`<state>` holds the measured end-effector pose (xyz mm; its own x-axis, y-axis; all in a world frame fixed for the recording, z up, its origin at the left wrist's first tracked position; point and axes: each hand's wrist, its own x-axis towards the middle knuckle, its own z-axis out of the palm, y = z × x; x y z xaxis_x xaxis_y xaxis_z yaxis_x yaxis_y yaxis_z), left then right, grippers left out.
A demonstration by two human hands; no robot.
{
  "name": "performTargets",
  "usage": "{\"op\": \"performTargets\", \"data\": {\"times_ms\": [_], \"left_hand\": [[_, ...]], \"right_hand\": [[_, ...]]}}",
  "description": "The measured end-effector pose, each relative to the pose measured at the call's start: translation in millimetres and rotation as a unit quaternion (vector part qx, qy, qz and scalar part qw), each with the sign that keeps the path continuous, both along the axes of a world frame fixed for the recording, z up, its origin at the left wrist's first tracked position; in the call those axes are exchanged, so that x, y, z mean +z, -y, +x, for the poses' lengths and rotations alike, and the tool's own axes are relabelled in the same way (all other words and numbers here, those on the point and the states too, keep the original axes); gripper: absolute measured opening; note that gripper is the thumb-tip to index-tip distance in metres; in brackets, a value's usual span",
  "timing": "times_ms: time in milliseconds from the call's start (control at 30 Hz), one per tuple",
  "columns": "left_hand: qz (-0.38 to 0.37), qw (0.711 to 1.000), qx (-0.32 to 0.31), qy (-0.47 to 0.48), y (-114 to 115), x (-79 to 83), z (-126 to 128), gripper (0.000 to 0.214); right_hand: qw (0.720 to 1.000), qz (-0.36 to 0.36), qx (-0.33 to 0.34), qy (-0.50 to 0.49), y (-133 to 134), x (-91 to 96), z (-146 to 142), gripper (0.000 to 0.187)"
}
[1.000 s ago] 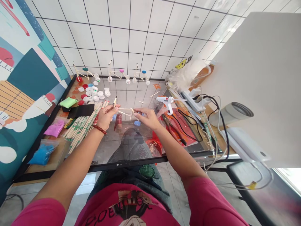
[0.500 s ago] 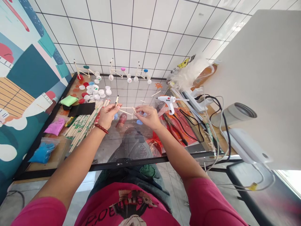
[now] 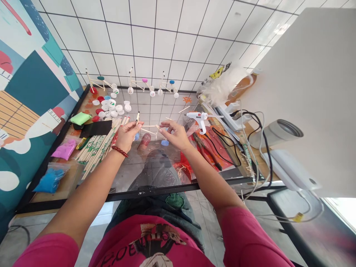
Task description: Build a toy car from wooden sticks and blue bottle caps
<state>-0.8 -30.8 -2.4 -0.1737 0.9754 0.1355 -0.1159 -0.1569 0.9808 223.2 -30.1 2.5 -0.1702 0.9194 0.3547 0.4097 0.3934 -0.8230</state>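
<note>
Above the desk (image 3: pixel 128 174), the left hand (image 3: pixel 127 136) pinches a wooden stick frame (image 3: pixel 149 126) at its nine o'clock end; the right hand's (image 3: pixel 175 135) fingers curl at three o'clock, grip unclear.

On my remote view I took this for a craft workshop corner: a glue gun (image 3: pixel 200 118) and pliers (image 3: pixel 199 141) lay right of centre, wooden sticks (image 3: pixel 97 148) and loose bottle caps (image 3: pixel 112 105) covered the left of centre, and small stick models (image 3: pixel 144 80) stood upper middle, below a white tiled wall (image 3: pixel 164 42).
</note>
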Motion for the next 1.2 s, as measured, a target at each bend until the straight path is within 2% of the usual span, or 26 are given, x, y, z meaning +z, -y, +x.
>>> {"op": "performTargets", "data": {"times_ms": [133, 533, 733, 833, 1033, 1200], "left_hand": [[-0.009, 1.0, 0.002, -0.003, 1.8, 3.0, 0.5, 0.034], [-0.016, 1.0, -0.007, 0.003, -0.8, 1.1, -1.9, 0.036], [-0.022, 1.0, -0.004, -0.007, -0.6, 0.4, -1.4, 0.038], [-0.02, 1.0, -0.002, -0.004, -0.2, 2.4, -0.6, 0.038], [-0.019, 1.0, -0.007, 0.006, 0.8, 5.0, -0.2, 0.039], [-0.017, 1.0, -0.002, -0.004, 0.5, 3.0, -1.2, 0.037]], "right_hand": [[1.0, -0.004, 0.01, 0.007, -2.6, -3.8, -1.1, 0.029], [0.999, -0.001, 0.041, -0.004, -0.5, -0.1, -2.0, 0.021], [0.999, 0.009, 0.035, 0.012, -1.4, -1.2, -2.9, 0.024], [0.999, 0.026, 0.028, 0.002, -2.8, 3.0, 3.0, 0.032], [0.997, 0.04, -0.059, -0.036, -13.3, 9.7, 30.4, 0.037], [1.0, 0.011, 0.009, -0.012, -7.8, 11.8, 35.4, 0.041]]}}
